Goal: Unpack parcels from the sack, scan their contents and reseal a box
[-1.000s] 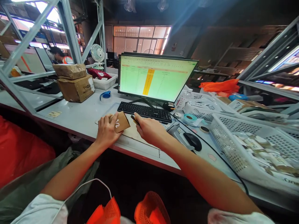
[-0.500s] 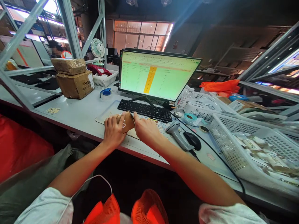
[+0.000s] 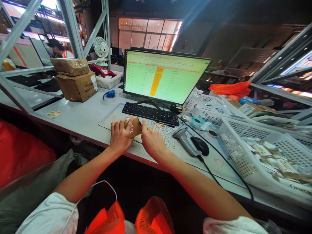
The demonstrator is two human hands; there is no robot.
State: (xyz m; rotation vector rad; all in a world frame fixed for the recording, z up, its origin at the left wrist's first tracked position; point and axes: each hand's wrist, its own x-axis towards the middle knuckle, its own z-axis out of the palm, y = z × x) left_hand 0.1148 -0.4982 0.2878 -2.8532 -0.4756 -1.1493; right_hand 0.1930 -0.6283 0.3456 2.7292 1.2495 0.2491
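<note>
A small brown cardboard box [image 3: 135, 128] with a white printed mark is held low over the desk mat [image 3: 104, 123]. My left hand [image 3: 120, 137] wraps round its left side, fingers over the top. At the box's right end is my right hand [image 3: 153, 143], closed in a pinch with its thumb or index finger towards the edge. Something thin and dark shows at its fingertips, too small to name. Beyond the hands lies a black keyboard [image 3: 151, 113]. A grey barcode scanner [image 3: 186, 141] rests to the right, beside a black mouse [image 3: 200, 145].
A monitor [image 3: 163, 76] stands behind the keyboard. Two taped cartons [image 3: 76, 87] are stacked at the left, near a blue tape dispenser [image 3: 109, 95]. White plastic baskets [image 3: 234, 152] with goods line the right side. Another person [image 3: 56, 48] is at the far left.
My right hand has moved slightly down and right at the box's end. The left hand still grips the box, and the view has shifted slightly.
</note>
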